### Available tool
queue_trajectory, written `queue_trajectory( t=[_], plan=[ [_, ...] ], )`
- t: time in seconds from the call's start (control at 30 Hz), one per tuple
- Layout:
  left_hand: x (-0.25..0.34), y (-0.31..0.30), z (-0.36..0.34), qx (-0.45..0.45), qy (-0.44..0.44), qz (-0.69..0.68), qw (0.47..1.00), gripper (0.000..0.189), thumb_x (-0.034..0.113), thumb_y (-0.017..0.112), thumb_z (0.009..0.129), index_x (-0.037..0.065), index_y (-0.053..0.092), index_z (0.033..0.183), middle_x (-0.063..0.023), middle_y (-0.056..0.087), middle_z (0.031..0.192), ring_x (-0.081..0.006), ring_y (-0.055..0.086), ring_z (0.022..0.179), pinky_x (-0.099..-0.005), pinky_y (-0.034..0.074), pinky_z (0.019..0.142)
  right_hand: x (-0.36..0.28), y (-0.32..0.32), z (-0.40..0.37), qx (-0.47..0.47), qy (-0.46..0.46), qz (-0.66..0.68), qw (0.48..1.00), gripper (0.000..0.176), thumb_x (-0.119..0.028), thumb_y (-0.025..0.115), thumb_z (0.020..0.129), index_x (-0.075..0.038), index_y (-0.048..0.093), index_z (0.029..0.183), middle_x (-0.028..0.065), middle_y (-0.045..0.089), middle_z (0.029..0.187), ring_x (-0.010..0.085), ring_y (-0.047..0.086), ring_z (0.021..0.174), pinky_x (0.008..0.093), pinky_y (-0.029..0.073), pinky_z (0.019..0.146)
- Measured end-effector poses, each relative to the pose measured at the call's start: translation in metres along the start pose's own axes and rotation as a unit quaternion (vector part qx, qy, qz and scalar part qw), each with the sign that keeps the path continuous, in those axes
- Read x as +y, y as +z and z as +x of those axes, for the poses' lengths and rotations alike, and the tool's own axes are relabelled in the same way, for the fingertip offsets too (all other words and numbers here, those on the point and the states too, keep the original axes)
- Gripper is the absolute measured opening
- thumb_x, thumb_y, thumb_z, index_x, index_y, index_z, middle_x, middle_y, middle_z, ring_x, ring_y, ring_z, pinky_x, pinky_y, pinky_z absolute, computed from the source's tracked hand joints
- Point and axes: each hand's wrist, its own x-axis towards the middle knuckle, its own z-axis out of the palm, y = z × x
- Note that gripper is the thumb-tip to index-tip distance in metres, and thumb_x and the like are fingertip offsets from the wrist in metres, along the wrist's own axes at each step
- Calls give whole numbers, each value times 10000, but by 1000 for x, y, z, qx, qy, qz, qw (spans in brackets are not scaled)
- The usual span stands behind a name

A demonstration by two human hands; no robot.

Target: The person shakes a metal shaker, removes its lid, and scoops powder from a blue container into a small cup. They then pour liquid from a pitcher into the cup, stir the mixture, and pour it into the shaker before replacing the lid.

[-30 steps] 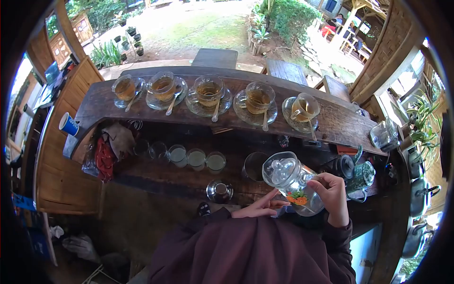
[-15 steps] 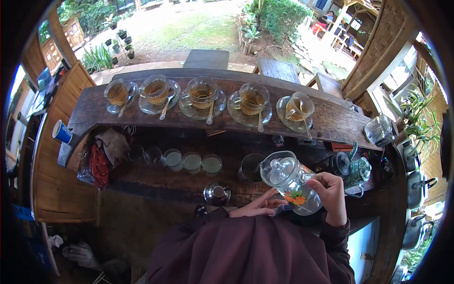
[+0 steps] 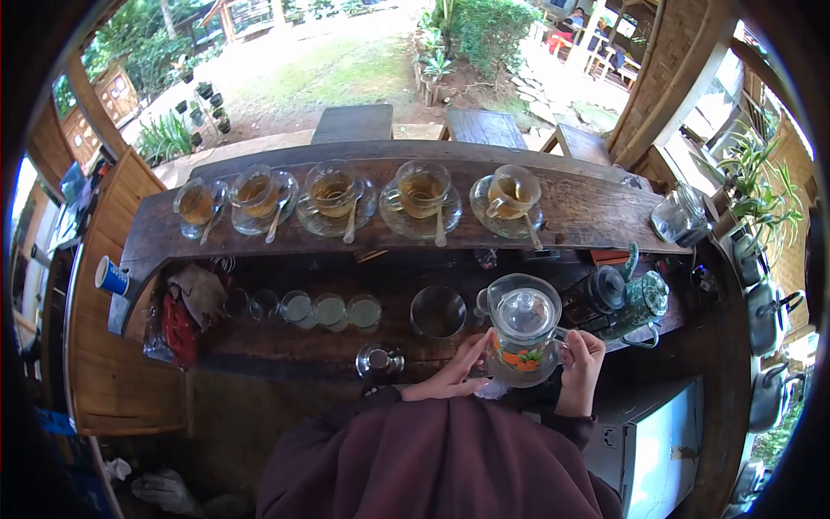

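A clear glass pitcher (image 3: 524, 356) with orange flowers and a glass lid (image 3: 526, 310) is held just in front of my body. My right hand (image 3: 579, 368) is closed round its handle on the right. Against the pitcher's left wall, my left hand (image 3: 451, 374) rests with its fingers along the glass, steadying it. Some fingertips are hidden. Below the left fingers lies something clear and crinkled (image 3: 493, 389). To the left stands a shiny metal-and-glass vessel (image 3: 379, 361), and a large empty glass (image 3: 438, 312) stands beyond it on the lower shelf.
Along the raised counter (image 3: 596, 208) stand several glass cups of brown drink on saucers with spoons, including one cup (image 3: 513, 192). Glasses of pale liquid (image 3: 329, 312) line the lower shelf. A green speckled kettle (image 3: 644, 298), a dark press pot (image 3: 605, 290) and a jar (image 3: 679, 214) are right.
The pitcher has come upright from a leftward tilt and closer to my left hand, which now touches its side. My right hand still holds the handle. The view has shifted slightly.
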Motion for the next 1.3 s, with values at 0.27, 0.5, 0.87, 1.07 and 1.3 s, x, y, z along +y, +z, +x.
queue_trajectory(
  t=[0.27,0.5,0.87,1.07,1.3],
  plan=[
    [17,4,18,-6,-72,4,997,673,65,515,874,20,167,1449,-174,279,1448,-263,284,1341,-372,243,1087,32,-22,2,170,-37,106,979,336,-238,623,887,-124,478,606,-59,456,539,23,398,406,135,325,387],
    [40,-14,-16,-13,-144,96,985,345,-53,431,881,-4,530,1208,-144,574,1140,-183,617,944,-301,480,827,49,-20,12,283,-32,140,948,385,-378,622,873,-139,482,604,-63,444,552,15,405,467,159,324,430],
    [74,-54,-110,356,-78,393,844,572,189,706,733,0,452,1209,-196,490,1207,-317,500,1096,-371,412,911,62,-17,28,337,-33,175,925,363,-353,593,898,-122,501,633,-44,472,611,30,403,521,173,295,467],
    [44,-44,-112,329,-187,423,823,889,331,817,639,-5,349,1316,-211,413,1308,-356,415,1221,-428,359,1010,73,-23,33,349,-43,190,917,329,-338,603,888,-118,480,676,-39,431,578,42,409,467,151,282,413],
    [58,-43,-110,275,-72,465,839,725,265,814,648,66,422,1224,-178,475,1264,-326,473,1171,-428,380,988,78,-30,16,272,-101,105,951,313,-337,516,930,-76,530,758,-16,477,626,66,478,584,194,355,567]
  ],
)
